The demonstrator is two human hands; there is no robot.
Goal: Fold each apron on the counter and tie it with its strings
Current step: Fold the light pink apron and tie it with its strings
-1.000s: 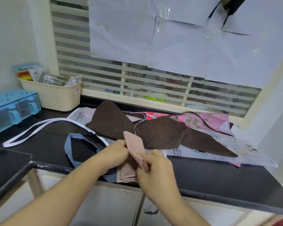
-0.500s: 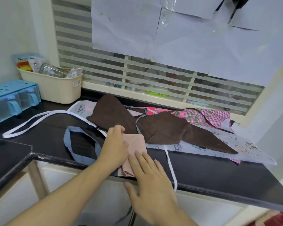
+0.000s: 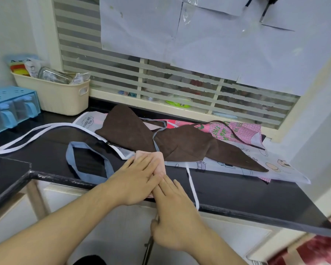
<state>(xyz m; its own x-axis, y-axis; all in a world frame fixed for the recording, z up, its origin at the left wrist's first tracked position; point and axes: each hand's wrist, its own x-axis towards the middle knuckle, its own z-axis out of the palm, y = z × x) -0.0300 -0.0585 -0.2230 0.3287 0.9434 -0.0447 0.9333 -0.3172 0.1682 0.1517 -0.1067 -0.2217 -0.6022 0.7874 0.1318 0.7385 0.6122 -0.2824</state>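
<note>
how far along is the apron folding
Early. In hand: the pink apron is folded small, both hands, left and right, pressing it flat; its blue strap lies loose, untied. Left: the brown apron, checked apron and white printed apron lie unfolded.

At the counter's [image 3: 246, 197] front edge a folded apron [image 3: 157, 159] lies under the left hand [image 3: 136, 180], with the right hand [image 3: 172, 211] just beside it on the right. A strap loop [image 3: 88, 161] lies left of them. Behind, more aprons [image 3: 180, 142] lie heaped (overlapping one another). At the far left stand a basket [image 3: 55, 96] and, left of it, a drawer box [image 3: 10, 106].
</note>
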